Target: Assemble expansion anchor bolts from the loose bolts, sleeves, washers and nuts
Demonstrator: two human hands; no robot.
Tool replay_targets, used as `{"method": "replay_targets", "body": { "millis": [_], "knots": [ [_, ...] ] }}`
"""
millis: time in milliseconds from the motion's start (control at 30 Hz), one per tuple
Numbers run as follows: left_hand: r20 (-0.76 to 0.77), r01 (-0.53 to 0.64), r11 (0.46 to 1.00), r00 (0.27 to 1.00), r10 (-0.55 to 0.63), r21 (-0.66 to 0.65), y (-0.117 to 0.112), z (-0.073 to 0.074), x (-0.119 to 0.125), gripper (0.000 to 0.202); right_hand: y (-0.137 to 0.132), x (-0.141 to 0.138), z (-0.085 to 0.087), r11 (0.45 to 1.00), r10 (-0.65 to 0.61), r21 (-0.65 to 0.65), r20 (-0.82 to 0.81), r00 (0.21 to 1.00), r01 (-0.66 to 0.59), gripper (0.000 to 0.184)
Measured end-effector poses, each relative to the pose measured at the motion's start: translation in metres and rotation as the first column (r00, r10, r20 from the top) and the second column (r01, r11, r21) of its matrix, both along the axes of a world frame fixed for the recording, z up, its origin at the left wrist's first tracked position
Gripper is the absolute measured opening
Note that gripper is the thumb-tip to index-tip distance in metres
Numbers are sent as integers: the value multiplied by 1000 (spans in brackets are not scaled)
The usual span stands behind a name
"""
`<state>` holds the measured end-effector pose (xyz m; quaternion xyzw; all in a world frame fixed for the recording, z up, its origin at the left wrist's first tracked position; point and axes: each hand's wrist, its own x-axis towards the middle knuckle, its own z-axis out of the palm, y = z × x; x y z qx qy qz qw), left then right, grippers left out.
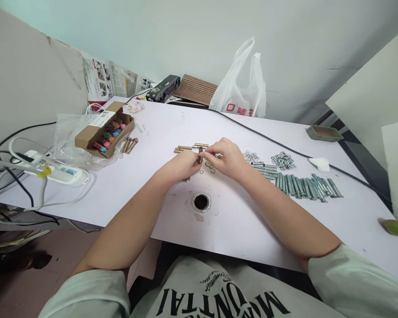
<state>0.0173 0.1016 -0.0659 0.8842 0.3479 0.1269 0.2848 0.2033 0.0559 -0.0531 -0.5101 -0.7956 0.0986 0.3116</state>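
Over the middle of the table, my left hand (pixel 185 165) is closed around a short brass-coloured metal cylinder (pixel 200 151) held nearly upright. From the other side, the fingertips of my right hand (pixel 228 158) pinch together against the same piece; my fingers hide part of it. Brass-coloured rods or sleeves (pixel 183 149) lie just beyond my left hand. Small brass-coloured rings (pixel 211 168) are scattered under my right hand. Beside my right forearm are silvery sleeves (pixel 265 169), a heap of nuts (pixel 283 160), thin rings (pixel 251 156) and a row of zinc-coloured bolts (pixel 307 186).
A round cable hole (pixel 201 202) opens in the white table near me. Left stand a cardboard box (pixel 111 132) of coloured pieces, several brass-coloured bolts (pixel 130 145) and a power strip (pixel 58 170). A black cable (pixel 262 132) crosses behind; a plastic bag (pixel 240 90) stands at the back.
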Motion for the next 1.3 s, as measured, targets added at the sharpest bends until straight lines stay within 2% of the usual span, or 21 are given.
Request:
{"method": "replay_targets", "body": {
  "millis": [100, 267, 367, 467, 567, 667, 833, 1000, 1133, 1300],
  "knots": [
    [42, -6, 998, 999, 9, -63, 1, -1, 0, 14, -1, 1, -1, 999, -32, -8, 40, 999, 33, 28],
    [35, -42, 974, 998, 52, -223, 5, 0, -4, 13, -2, 0, -11, 986, -3, -161, 217, 976, 39, 27],
    [16, -41, 965, 999, 47, -260, 7, -2, -4, 7, -1, -6, -23, 969, -23, -227, 329, 944, 103, 21],
    [-5, -47, 966, 999, 48, -256, 8, -4, -3, 4, 0, -13, -33, 963, -1, -248, 373, 928, 101, 22],
    [-6, -42, 963, 999, 42, -267, 7, -5, -3, 4, -1, -14, -35, 962, 26, -260, 376, 926, 79, 22],
    [-18, -57, 959, 998, 55, -277, 5, -4, -3, 10, 0, -6, -28, 937, 39, -342, 310, 950, 73, 21],
    [4, -71, 960, 997, 75, -271, 4, 1, -2, 19, 6, 10, -16, 881, -76, -449, 181, 980, 151, 20],
    [-2, -83, 958, 996, 86, -274, 3, 2, -2, 15, 9, 8, -25, 922, -47, -357, 276, 960, 148, 18],
    [-9, -71, 970, 997, 71, -234, 2, 3, -2, 12, 10, 5, -31, 949, -95, -256, 331, 939, 186, 22],
    [14, -68, 973, 997, 73, -220, 1, 5, -3, 15, 11, 5, -28, 947, -53, -272, 390, 919, 170, 23]
  ]
}}
